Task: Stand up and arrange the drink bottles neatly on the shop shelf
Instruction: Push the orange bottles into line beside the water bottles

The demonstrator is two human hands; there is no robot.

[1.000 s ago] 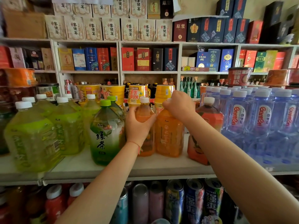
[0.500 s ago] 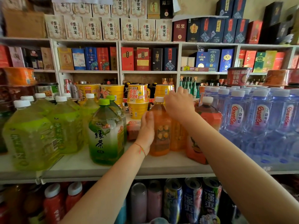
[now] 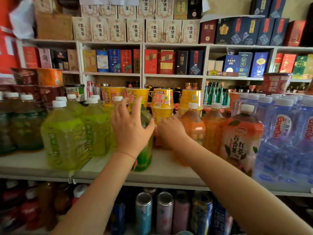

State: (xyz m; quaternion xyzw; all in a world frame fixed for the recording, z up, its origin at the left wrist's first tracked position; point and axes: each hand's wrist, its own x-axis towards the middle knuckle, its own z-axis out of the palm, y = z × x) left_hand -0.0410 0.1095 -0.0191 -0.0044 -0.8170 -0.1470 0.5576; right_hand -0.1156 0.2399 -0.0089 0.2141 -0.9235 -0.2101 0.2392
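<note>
where the shelf [image 3: 160, 172] edge runs nearest the camera, two bare forearms reach over it from below. under that edge, a lower row of cans [image 3: 144, 212] and red-capped bottles [image 3: 30, 207] stands upright.

left hand [image 3: 130, 131]: fingers spread and straight, palm laid against the front of the green tea bottle [image 3: 144, 160], which stands upright near the front of the shelf, centre-left. a red thread circles the left wrist.

right hand [image 3: 171, 131]: just right of the left hand, almost touching its thumb, fingers curled downward into the gap between the green tea bottle and the orange drink bottle [image 3: 193, 126]. whether these fingers pinch anything cannot be told; the fingertips are hidden.

left of the hands, yellow-green bottles [image 3: 64, 136] with white caps stand in rows. right of the hands, further orange bottles stand upright, then a red tea bottle [image 3: 240, 141] near the front, then clear water bottles [image 3: 284, 133] packed together at the right end.

behind the drinks, yellow noodle cups [image 3: 162, 102] are stacked. farthest back, wall shelves carry upright gift boxes [image 3: 152, 61] in red, blue and cream.
</note>
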